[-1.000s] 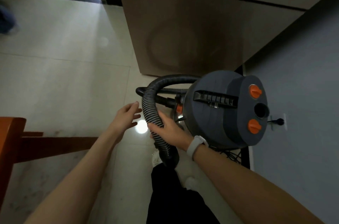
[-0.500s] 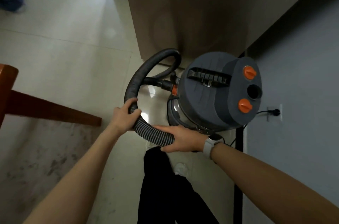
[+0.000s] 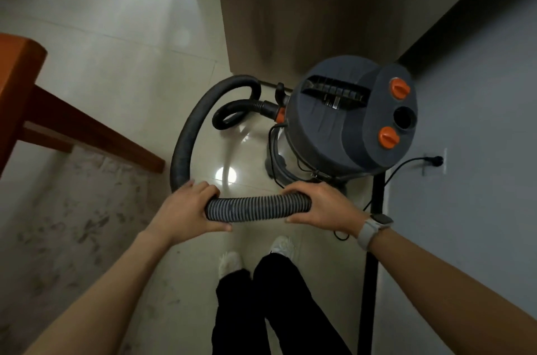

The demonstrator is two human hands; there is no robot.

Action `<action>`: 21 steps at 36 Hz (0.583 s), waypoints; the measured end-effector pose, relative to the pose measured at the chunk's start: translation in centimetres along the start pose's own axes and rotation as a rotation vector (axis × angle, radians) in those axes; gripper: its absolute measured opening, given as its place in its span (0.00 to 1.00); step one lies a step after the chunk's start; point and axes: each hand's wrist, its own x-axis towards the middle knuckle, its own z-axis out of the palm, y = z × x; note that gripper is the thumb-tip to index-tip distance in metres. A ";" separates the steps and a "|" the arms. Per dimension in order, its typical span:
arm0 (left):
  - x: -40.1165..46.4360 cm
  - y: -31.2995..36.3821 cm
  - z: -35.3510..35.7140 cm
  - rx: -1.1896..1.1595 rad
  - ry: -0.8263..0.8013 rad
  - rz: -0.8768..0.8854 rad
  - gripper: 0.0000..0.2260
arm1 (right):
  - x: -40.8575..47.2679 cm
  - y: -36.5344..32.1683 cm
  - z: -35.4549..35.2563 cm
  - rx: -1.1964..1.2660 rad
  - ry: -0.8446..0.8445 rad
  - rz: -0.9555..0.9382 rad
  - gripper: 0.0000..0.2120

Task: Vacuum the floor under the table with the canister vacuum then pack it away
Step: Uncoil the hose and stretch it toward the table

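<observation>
I grip the ribbed hose [image 3: 258,207] with both hands, left hand [image 3: 186,209] and right hand [image 3: 325,206] curled round a straight stretch, probably to manage its loop. The canister vacuum [image 3: 345,119] stands ahead on the floor [image 3: 116,43], its cord [image 3: 406,164] plugged into the wall.

Bare floor [image 3: 122,35] left of vacuum [image 3: 345,122]

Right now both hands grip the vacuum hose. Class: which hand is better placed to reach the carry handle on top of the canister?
Probably the right hand: it grips the hose end just below the canister, nearer the handle. The left hand sits further away.
</observation>
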 end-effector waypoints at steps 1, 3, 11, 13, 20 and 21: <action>-0.5 0.3 0.2 -0.046 0.022 -0.025 0.42 | -0.3 0.2 0.2 0.027 0.054 -0.001 0.26; -2.0 1.2 0.8 -0.149 0.052 -0.103 0.38 | -0.8 0.0 1.0 0.059 0.150 0.016 0.30; -9.5 1.4 2.2 -0.727 0.132 -0.424 0.24 | -0.4 -5.8 5.8 1.219 0.395 0.656 0.27; -11.2 0.6 2.3 -0.791 0.136 -0.466 0.26 | 1.0 -7.0 6.8 1.737 0.281 0.810 0.35; -16.9 -1.4 3.1 -0.794 0.080 -0.426 0.29 | 6.6 -11.8 9.0 2.088 0.138 0.937 0.38; -17.5 -1.5 3.3 -0.812 0.079 -0.434 0.29 | 7.3 -12.6 9.1 2.027 0.107 0.922 0.33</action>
